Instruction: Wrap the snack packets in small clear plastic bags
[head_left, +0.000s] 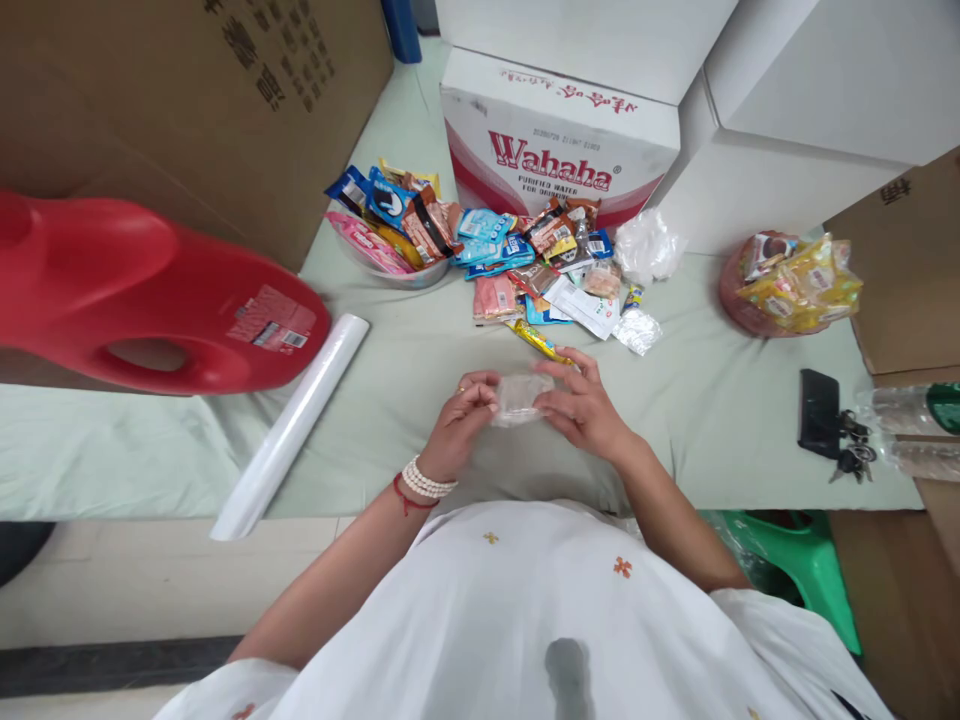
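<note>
Across the tabletop (405, 345): pale green cloth, with goods ranged from the left edge to the right.
Cardboard box (172, 110): toward the back left corner; large dark Chinese characters, partly legible.
Wahaha carton (555, 130): middle of the back edge; "Wahaha" in red, "PURIFIED WATER" beneath, lower line partly covered.
Red jug (195, 275): toward the left edge; barcoded label, print too small to read.
White roll (292, 425): slantwise at left, one end past the front edge.
Snack heap (487, 250): before the carton; mixed wrappers, small print unreadable.
Left hand (463, 420): fingers pinched on the packet's left end.
Right hand (589, 405): fingers closed on its right end.
Clear packet (517, 400): between both hands, near the middle of the front edge; no writing legible.
Step in hand: apparently two-handed handling of this packet; the next move seems to call for light, even pressure.
</note>
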